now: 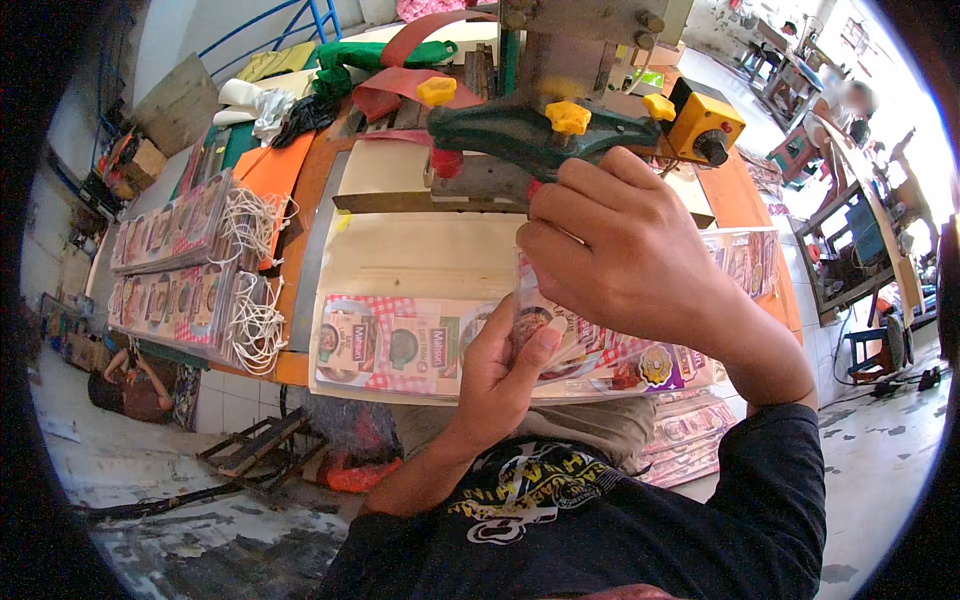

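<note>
From my remote seat: left hand [500, 370] grips a thin stack of glossy food-printed sheets [528, 297], thumb across the front. Stack is tilted up in front of the torso, over the near edge of the cream flat board [400, 255]. Right hand [610, 235] is above it, fingers curled, at the stack's upper end; fingertips hidden, so I can't tell if it's pinching anything. Behind its knuckles I get the dark green metal press bar [500, 135] with yellow lobed knobs [570, 117]; yellow control box with a black dial [705, 128] just right of that. Row of red-checked printed sheets [385, 345] lies along the board's near edge, below and left of the stack. Left side of the table: piled printed bundles [170, 300] with looped white cords [257, 318] hanging off their right ends. More printed bundles [690, 435] low down, right of the lap.
</note>
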A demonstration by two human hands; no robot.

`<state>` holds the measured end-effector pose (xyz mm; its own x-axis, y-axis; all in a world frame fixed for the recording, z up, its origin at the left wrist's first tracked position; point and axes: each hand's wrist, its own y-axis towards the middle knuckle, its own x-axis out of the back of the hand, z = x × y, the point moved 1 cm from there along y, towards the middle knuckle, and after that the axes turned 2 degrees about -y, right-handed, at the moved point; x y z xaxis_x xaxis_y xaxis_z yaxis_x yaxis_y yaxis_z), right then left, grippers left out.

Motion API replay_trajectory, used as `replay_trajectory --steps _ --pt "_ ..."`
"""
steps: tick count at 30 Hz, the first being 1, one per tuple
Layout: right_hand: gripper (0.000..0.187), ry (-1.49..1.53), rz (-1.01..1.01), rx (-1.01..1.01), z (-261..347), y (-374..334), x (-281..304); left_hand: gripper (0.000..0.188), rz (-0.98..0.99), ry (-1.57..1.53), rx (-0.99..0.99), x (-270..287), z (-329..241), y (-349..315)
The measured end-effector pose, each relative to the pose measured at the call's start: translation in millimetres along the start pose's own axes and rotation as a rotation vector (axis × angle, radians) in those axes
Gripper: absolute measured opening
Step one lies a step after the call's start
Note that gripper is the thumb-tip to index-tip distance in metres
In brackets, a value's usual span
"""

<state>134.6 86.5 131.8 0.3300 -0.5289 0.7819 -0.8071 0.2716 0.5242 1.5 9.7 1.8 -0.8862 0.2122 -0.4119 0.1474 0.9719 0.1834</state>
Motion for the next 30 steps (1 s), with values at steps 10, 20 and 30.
replay_trajectory --steps 10,20,30 --pt "0.023 0.13 -0.085 -0.122 1 -1 4 0.043 0.002 0.12 -0.056 -5 -5 4" --pt "0.019 0.03 -0.11 -0.424 1 -7 14 0.041 0.04 0.258 -0.165 -10 -12 11" --pt "0.007 -0.131 -0.339 -0.715 -45 -23 27 0.036 -0.02 0.394 -0.244 -18 -19 5"
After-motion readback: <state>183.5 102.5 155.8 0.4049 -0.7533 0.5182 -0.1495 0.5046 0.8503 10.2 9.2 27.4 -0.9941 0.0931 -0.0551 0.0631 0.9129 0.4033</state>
